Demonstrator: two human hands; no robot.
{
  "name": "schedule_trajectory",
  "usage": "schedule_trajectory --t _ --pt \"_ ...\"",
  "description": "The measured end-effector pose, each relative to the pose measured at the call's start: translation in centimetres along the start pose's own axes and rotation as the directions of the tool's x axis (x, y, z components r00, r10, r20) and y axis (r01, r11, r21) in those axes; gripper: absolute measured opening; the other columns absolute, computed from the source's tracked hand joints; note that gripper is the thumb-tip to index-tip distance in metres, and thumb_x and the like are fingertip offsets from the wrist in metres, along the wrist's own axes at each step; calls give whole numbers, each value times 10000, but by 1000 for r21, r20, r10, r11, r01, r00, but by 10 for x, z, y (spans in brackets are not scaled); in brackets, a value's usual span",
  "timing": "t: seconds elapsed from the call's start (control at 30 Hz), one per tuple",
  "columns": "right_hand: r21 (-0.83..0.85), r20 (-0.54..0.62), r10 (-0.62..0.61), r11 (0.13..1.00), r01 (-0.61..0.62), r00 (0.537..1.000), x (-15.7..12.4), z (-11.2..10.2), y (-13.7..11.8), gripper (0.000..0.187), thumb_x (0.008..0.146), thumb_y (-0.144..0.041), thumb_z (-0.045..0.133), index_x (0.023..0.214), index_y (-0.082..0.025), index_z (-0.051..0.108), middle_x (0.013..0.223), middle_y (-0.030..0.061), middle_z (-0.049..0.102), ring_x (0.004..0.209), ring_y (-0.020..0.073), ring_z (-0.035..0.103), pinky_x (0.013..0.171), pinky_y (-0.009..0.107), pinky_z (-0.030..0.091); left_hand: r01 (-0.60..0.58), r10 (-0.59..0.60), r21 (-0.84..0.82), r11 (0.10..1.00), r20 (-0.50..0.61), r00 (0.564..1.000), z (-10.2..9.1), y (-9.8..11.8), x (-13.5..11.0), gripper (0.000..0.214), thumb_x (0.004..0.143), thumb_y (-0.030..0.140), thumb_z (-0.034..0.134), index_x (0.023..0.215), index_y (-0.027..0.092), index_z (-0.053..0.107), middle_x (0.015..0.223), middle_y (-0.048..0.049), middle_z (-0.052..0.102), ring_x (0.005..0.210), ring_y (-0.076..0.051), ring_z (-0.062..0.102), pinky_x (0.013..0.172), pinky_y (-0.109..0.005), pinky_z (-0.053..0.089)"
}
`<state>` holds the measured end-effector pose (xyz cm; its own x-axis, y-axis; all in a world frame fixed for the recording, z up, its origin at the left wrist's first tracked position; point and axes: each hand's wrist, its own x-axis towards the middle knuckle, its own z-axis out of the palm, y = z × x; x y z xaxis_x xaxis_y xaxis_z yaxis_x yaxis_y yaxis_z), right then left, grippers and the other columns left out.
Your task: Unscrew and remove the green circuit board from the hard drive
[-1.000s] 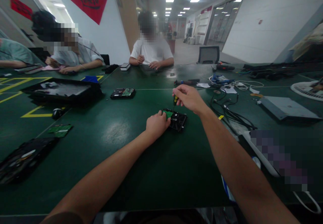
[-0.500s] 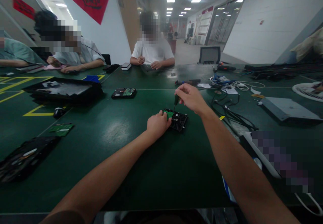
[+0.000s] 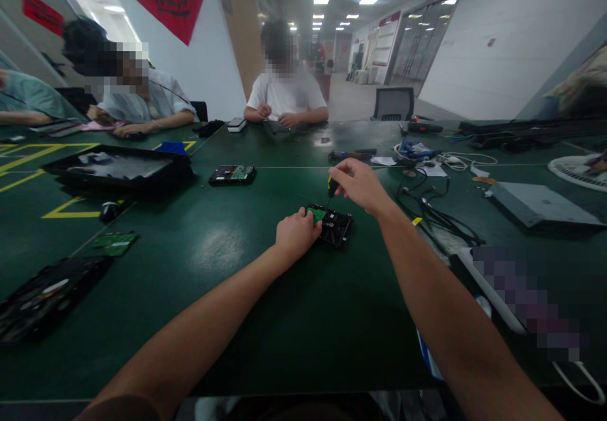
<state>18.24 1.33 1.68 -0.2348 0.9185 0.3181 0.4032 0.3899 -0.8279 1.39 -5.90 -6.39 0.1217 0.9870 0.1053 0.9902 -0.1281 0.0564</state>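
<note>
A black hard drive point(image 3: 338, 226) with a green circuit board point(image 3: 315, 213) lies on the green table in front of me. My left hand point(image 3: 296, 234) is closed on its left side, with the fingers over the board's edge. Above the drive, my right hand point(image 3: 358, 184) pinches the handle of a small screwdriver point(image 3: 331, 186), which shows yellow and black. Its thin shaft points down to the drive's far edge. Whether the tip sits in a screw is too small to tell.
Another hard drive point(image 3: 232, 174) lies farther back. To the left are a black tray point(image 3: 118, 171), a loose green circuit board point(image 3: 114, 243) and a dark device point(image 3: 52, 294). Black cables point(image 3: 439, 212) and a grey metal box point(image 3: 545, 205) lie right. Several people sit across the table.
The screwdriver has turned in my right fingers, so its handle now shows more yellow. My left hand and the hard drive stay in place.
</note>
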Motion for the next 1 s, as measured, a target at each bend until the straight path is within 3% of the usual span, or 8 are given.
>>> schedule_trajectory --t 0.1,0.27,0.57,0.77,0.9,1.0 --pt "63 53 -31 998 28 998 -1 1 -1 222 956 -423 608 954 -202 622 985 61 729 568 108 646 481 240 457 0 0 3 1000 -2 1000 0 0 0 470 1039 515 354 1157 180 663 1181 -126 657 945 -290 708 736 -366 520" --pt "138 109 -44 990 28 993 -2 4 -1 253 999 -443 527 1028 -223 648 803 29 687 605 137 664 540 259 512 -5 5 -1 1000 -10 1000 -1 0 -1 470 1041 512 348 1143 178 663 1164 -120 661 937 -287 709 743 -367 520" --pt "-49 -18 -9 999 8 1000 -2 0 -3 216 902 -417 670 911 -203 644 900 50 724 639 134 621 543 257 473 -6 6 -9 1000 -3 1000 0 0 0 470 1042 506 351 1162 176 662 1182 -135 652 962 -287 700 759 -373 521" --pt "73 124 -87 994 79 988 -3 4 -3 257 978 -447 571 953 -210 669 895 42 721 594 116 623 533 252 488 -8 8 -1 1000 -19 1000 1 0 -1 463 1038 508 361 1136 172 665 1164 -124 660 943 -292 706 737 -369 522" --pt "124 150 -76 991 58 986 -3 6 -3 232 996 -382 543 1112 -234 679 851 30 711 625 132 640 553 259 510 -7 7 -2 1000 -16 1000 1 0 0 460 1038 509 362 1138 177 664 1160 -123 661 952 -287 705 748 -359 519" --pt "72 122 -93 994 84 988 -3 4 -3 205 966 -388 596 1080 -244 686 906 33 720 661 136 633 549 257 494 -4 4 0 1000 -8 1000 0 0 0 477 1037 517 355 1161 175 663 1172 -130 658 948 -290 704 745 -368 521"
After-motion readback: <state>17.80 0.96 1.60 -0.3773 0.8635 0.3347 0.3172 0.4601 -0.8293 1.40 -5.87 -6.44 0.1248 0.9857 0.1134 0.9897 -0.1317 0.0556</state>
